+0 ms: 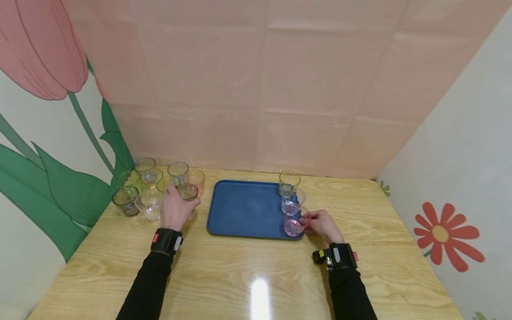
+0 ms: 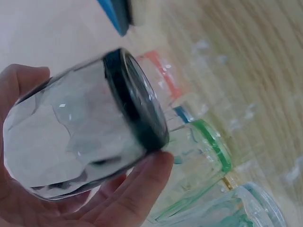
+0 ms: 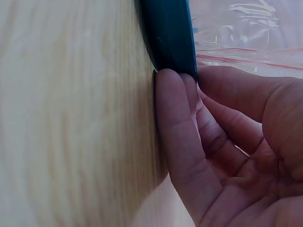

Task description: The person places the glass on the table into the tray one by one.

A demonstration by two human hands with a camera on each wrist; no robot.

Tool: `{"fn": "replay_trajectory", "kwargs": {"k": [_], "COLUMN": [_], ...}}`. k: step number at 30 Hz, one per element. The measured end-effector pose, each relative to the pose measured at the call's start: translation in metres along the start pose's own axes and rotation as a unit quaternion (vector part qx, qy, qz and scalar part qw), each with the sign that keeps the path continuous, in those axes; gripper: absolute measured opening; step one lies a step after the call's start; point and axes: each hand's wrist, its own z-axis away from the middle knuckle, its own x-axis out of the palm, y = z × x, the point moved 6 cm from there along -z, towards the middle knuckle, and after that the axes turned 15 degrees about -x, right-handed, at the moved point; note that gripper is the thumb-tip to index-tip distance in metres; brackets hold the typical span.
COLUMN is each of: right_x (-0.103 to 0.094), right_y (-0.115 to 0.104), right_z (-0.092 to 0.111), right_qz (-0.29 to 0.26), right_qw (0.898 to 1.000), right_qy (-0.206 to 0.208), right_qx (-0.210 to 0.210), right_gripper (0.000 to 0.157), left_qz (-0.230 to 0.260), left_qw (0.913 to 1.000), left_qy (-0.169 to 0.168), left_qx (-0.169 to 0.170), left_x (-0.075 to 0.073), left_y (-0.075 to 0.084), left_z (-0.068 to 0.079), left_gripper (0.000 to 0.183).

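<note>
A tumbler of grey-tinted glass (image 2: 66,137) is in my left hand (image 1: 176,211), thumb on one side and fingers on the other. It is tilted in the left wrist view, above a cluster of glasses. My right hand (image 1: 325,226) pinches the near right corner of the blue tray (image 1: 244,209), thumb over the rim and fingertips (image 3: 173,94) beneath it. Right beside that hand a pink glass (image 1: 294,227) stands on the tray. Behind it along the tray's right side are a clear glass (image 1: 287,205) and a yellowish, dark-rimmed glass (image 1: 289,181).
Several tinted glasses crowd the table's left side, including a dark grey glass (image 1: 126,204), a clear glass (image 1: 151,209) and a pinkish glass (image 1: 197,178). A pink-covered wall (image 1: 256,111) rises behind the wooden table (image 1: 224,275).
</note>
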Motion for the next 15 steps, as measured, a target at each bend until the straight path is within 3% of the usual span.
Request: {"fn": "replay_trajectory", "kwargs": {"k": [7, 15], "right_x": [0.0, -0.001], "right_y": [0.001, -0.001], "right_z": [0.001, 0.0], "right_qz": [0.01, 0.011], "right_qw": [1.0, 1.0], "right_qy": [-0.002, -0.005], "right_qx": [0.008, -0.004], "right_gripper": [0.013, 0.016], "left_qz": [0.058, 0.151], "left_qw": [0.9966, 0.9857], "left_qy": [-0.059, -0.068], "left_qx": [0.005, 0.03], "left_x": [-0.002, 0.002], "left_y": [0.005, 0.018], "left_z": [0.004, 0.007], "left_gripper": [0.087, 0.086]}}
